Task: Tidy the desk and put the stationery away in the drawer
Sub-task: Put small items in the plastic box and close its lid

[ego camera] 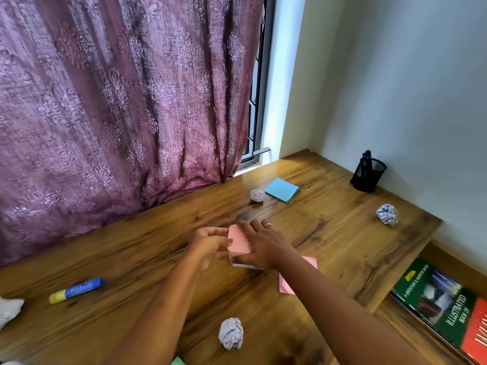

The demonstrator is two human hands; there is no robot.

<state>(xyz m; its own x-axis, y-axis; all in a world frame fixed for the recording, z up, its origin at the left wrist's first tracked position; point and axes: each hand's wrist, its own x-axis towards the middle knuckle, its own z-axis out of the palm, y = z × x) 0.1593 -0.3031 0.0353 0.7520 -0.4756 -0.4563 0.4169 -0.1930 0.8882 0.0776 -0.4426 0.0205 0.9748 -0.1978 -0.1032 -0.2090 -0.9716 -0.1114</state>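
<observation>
Both hands meet at the middle of the wooden desk (pixel 329 233) on a small pink pad of sticky notes (pixel 238 241). My left hand (pixel 210 242) pinches its left edge. My right hand (pixel 263 245) covers its right side, with something clear or grey showing just beneath the pad. A second pink pad (pixel 286 283) lies under my right forearm, mostly hidden. A blue pad (pixel 281 189) lies at the back of the desk. A blue and yellow glue stick (pixel 76 290) lies at the left.
Crumpled paper balls lie near the front (pixel 231 337), at the back (pixel 257 195), at the right (pixel 386 214) and at the left edge (pixel 9 309). A black mesh pen holder (pixel 367 173) stands in the back corner. Books (pixel 445 309) lie on a lower shelf, right. A purple curtain (pixel 118 114) hangs behind.
</observation>
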